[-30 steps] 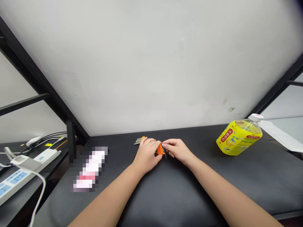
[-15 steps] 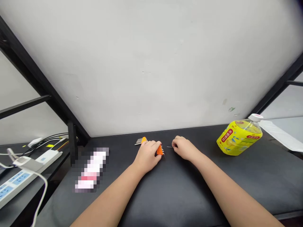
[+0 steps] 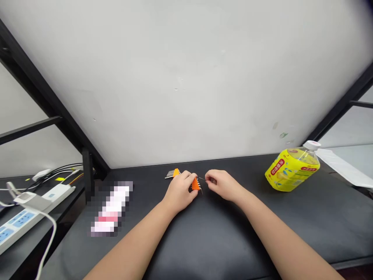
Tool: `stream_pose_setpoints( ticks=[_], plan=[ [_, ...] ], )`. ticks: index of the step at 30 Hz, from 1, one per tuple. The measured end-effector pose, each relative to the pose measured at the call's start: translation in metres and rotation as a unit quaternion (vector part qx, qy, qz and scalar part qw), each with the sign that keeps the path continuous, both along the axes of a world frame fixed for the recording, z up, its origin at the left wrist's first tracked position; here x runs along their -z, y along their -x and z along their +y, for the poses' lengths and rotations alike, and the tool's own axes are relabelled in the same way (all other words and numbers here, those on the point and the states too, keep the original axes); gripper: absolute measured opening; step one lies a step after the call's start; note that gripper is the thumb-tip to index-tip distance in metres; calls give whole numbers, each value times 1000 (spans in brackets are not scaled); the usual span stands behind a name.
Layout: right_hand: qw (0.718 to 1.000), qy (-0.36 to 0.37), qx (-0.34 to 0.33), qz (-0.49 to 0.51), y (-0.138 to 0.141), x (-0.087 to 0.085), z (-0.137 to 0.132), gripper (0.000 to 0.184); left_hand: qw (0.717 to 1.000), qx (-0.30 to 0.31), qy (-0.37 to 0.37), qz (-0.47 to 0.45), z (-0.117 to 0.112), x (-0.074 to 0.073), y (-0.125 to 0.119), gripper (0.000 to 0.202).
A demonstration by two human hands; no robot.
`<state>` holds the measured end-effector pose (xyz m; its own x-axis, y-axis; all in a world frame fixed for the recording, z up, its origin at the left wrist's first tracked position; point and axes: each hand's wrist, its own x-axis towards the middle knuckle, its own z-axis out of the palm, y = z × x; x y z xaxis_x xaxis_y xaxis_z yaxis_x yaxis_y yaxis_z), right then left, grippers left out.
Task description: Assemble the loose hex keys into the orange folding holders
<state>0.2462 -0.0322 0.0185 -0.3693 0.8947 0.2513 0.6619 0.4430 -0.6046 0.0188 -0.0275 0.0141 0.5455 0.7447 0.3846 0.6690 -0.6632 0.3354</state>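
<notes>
My left hand (image 3: 179, 192) is closed over an orange hex key holder (image 3: 196, 184) on the black surface (image 3: 204, 241). Metal hex keys (image 3: 169, 174) stick out past the holder on its left, and short bent ends show along its right edge. My right hand (image 3: 223, 184) pinches a thin metal hex key (image 3: 202, 179) between thumb and fingers. Its tip points left and lies close to the holder's right side; whether the two touch, I cannot tell. The rest of this key is hidden by my fingers.
A yellow-labelled drink bottle (image 3: 291, 170) leans at the right near a white sheet (image 3: 345, 168). To the left lies a blurred-out pinkish object (image 3: 112, 209). Beyond a black frame post (image 3: 88, 175) are a white power strip (image 3: 36, 215) and cables (image 3: 62, 171). A pale wall (image 3: 186, 97) rises behind.
My right hand has moved left with the thin hex key, bringing its tip near the holder. My left hand still grips the holder in about the same place.
</notes>
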Motion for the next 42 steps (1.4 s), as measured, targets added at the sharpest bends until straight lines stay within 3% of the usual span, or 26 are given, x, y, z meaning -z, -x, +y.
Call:
stream_pose_setpoints(
  ticks=[3,9,14,25,42],
  plan=[
    [998,-54,-20,28,3,0,-1,15,1000,2,2,3,0,1,0,38],
    [995,-90,-34,17,3,3,0,23,1000,2,-1,23,-1,0,-2,37],
    [994,-98,-38,28,2,2,-2,26,999,4,6,37,-1,2,-2,36],
    [990,-118,-55,49,1,-3,-8,27,999,13,35,-33,-6,-3,-3,33],
    [986,-152,-43,59,-3,-3,-8,23,999,11,33,-32,-3,2,-2,35]
  ],
)
